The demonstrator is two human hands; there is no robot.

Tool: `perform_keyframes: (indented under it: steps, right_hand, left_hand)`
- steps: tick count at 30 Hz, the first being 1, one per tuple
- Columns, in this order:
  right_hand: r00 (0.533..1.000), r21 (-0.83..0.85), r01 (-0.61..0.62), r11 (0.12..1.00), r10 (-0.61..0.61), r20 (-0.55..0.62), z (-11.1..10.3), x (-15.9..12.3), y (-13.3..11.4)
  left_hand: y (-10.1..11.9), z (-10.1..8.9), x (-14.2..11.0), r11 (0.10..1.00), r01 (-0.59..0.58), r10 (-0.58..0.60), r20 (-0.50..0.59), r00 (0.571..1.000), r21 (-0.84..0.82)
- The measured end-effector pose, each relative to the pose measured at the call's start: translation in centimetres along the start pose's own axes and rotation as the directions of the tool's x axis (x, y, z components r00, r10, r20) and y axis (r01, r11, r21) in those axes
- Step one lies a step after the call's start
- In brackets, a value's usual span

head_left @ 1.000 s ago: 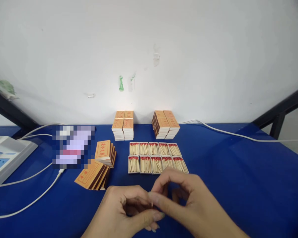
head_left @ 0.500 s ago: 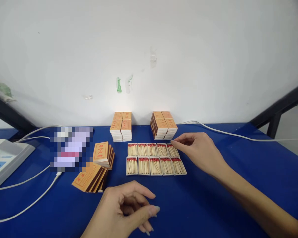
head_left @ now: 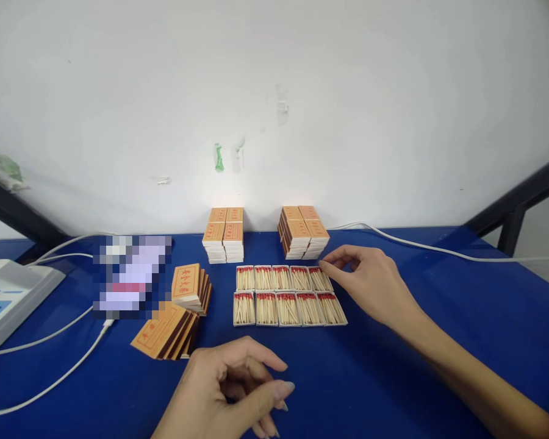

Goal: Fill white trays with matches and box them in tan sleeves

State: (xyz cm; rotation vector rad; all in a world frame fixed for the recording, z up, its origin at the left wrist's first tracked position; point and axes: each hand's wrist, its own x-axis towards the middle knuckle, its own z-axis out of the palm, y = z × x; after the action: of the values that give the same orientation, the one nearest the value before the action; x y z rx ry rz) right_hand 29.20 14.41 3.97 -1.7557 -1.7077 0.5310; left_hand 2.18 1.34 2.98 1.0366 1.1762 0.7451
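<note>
Two rows of open matchbox trays (head_left: pixel 289 310) lie side by side on the blue tabletop, filled with red-tipped matches (head_left: pixel 265 309). At the back row's right end, my right hand (head_left: pixel 363 277) has its thumb and forefinger closed together at the far corner of the last tray (head_left: pixel 320 279). What sits between those fingertips, if anything, is too small to make out. My left hand (head_left: pixel 238 381) hovers in front of the rows, fingers loosely curled and thumb apart, holding nothing.
Two stacks of orange-topped matchboxes (head_left: pixel 223 235) (head_left: pixel 304 230) stand by the wall. More orange-labelled boxes (head_left: pixel 186 283) lean in a fanned pile (head_left: pixel 162 332) at left. Beyond them are a blurred phone (head_left: pixel 137 268), white cables (head_left: pixel 55 390) and a power strip (head_left: pixel 22 289).
My right hand has shifted very slightly right, staying at the same corner tray. My left hand is nearly still, its fingers barely moving. The view has tilted a little.
</note>
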Motion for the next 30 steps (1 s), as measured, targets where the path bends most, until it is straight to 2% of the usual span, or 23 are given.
perform_keyframes:
  steps: [7, 15, 22, 25, 27, 29, 30]
  right_hand:
    - [0.998, 0.003, 0.047, 0.999, -0.047, 0.034, -0.02, -0.23, 0.97]
    - [0.997, 0.01, 0.05, 0.999, -0.051, 0.05, 0.39, -0.48, 1.0]
    - [0.998, 0.013, 0.044, 0.999, -0.044, 0.037, -0.13, -0.39, 1.15]
    - [0.999, 0.02, 0.044, 0.999, -0.044, 0.031, -0.22, -0.37, 1.14]
    - [0.998, 0.026, 0.049, 0.998, -0.05, 0.026, -0.27, -0.38, 1.05]
    - [0.998, 0.032, 0.055, 0.998, -0.056, 0.022, -0.35, -0.39, 0.95]
    - [0.998, 0.035, 0.057, 0.998, -0.058, 0.02, -0.39, -0.4, 0.93]
  left_hand:
    - [0.61, 0.12, -0.05, 1.0, 0.012, -0.012, -0.037, 0.999, 0.012]
    - [0.93, 0.16, -0.06, 0.999, 0.028, -0.026, -0.057, 0.998, 0.039]
    - [0.86, 0.16, -0.07, 0.998, -0.005, 0.009, -0.066, 0.998, 0.065]
    - [0.71, 0.1, -0.09, 0.987, -0.056, 0.066, -0.063, 0.996, 0.149]
    - [0.64, -0.07, -0.13, 0.958, -0.136, 0.157, -0.064, 0.986, 0.252]
    - [0.6, -0.43, -0.19, 0.88, -0.273, 0.315, -0.048, 0.948, 0.388]
    - [0.59, -0.69, -0.23, 0.811, -0.351, 0.407, -0.021, 0.913, 0.468]
